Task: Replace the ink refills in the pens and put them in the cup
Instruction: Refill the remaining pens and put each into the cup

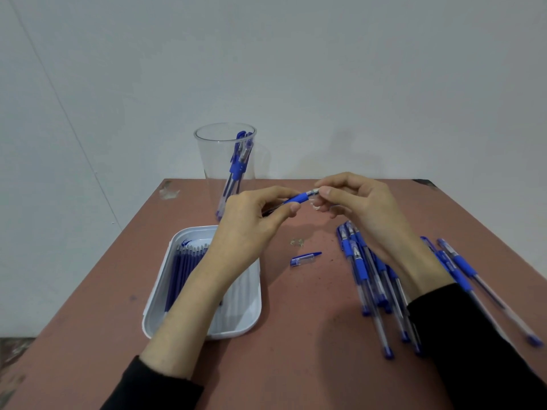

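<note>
Left hand: the left hand (254, 220) is closed round the barrel of a pen (297, 199), thumb and fingers pinching near the blue grip, likely to keep it from turning.
Right hand: the right hand (355, 202) pinches the clear tip end of the same pen between thumb and forefinger, probably twisting the nose cone on or off.
Cap: a loose blue cap (305, 258) lies on the table (296, 350) below and between the hands, set aside to free the tip.
Refills: blue refills (185, 270) sit in a white tray (236, 327) under the left wrist, within easy reach.
Waiting pens: a pile of pens (370, 279) lies under the right forearm.
Cup: the clear cup (225, 161) stands beyond the left hand, already holding some pens.
</note>
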`<state>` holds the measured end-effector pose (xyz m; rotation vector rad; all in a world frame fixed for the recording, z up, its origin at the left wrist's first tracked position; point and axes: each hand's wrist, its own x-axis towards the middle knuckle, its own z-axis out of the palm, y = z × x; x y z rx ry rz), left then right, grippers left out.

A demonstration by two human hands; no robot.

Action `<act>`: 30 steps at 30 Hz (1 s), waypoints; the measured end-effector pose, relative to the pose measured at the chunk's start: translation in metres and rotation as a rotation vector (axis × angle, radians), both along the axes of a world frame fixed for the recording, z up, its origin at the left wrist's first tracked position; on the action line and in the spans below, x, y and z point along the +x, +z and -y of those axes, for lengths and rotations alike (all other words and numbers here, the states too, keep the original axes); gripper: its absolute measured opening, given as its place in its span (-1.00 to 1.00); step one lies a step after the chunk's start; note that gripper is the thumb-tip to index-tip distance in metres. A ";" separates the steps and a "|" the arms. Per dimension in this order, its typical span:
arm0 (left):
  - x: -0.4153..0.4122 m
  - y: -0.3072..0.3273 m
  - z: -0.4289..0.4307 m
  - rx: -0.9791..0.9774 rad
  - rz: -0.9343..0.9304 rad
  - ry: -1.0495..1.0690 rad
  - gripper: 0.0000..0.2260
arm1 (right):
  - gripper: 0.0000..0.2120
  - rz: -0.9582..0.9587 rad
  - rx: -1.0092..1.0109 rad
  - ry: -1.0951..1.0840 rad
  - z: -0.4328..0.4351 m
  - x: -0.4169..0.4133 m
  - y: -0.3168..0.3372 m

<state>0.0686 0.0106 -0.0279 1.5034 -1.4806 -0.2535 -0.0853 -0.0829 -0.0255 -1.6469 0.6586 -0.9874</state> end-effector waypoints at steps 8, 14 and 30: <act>0.002 -0.001 0.000 0.002 -0.011 -0.007 -0.84 | -0.90 -0.048 -0.044 0.006 -0.001 -0.001 0.001; 0.002 -0.002 0.000 0.007 0.012 -0.013 -0.84 | -0.87 -0.133 -0.119 -0.050 -0.005 0.001 0.000; 0.003 -0.003 0.001 0.021 0.026 -0.020 -0.86 | -0.89 -0.148 -0.132 -0.040 -0.004 -0.002 0.002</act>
